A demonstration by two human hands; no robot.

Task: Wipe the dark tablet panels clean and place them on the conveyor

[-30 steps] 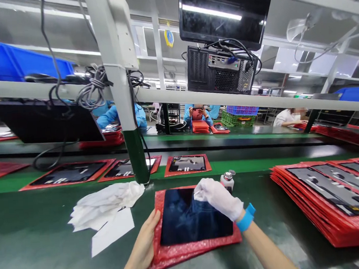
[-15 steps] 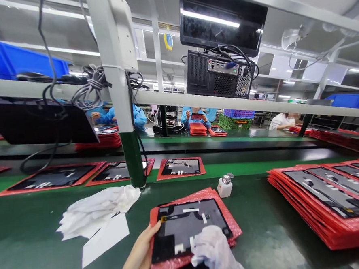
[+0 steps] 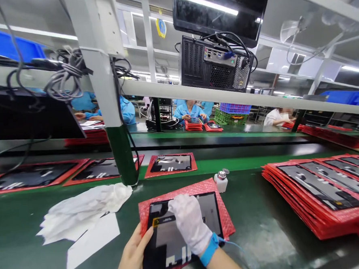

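Observation:
A dark flat panel [image 3: 162, 243] with white and yellow tabs lies on red bubble wrap [image 3: 225, 217], tilted a little. My left hand [image 3: 133, 253], bare, grips the panel's left edge, thumb on top and fingers at the side. My right hand [image 3: 191, 221] wears a white glove and a blue wrist strap [image 3: 209, 249] with a thin cord. Its fingers are bunched over the upper middle of the panel; whatever they may hold is hidden. Just behind the wrap stands a small white bottle [image 3: 221, 182] with a metal top.
White cloths [image 3: 83, 209] and a white sheet [image 3: 93, 241] lie at left. Stacked panels in red wrap [image 3: 312, 211] are at right. More wrapped panels [image 3: 172, 163] line the back, beside a green-and-white post [image 3: 120, 154]. People in blue sit across the benches.
My right hand has moved up and away from me, from the panel's near edge to its upper middle; the wrist strap now shows. The camera view has shifted slightly.

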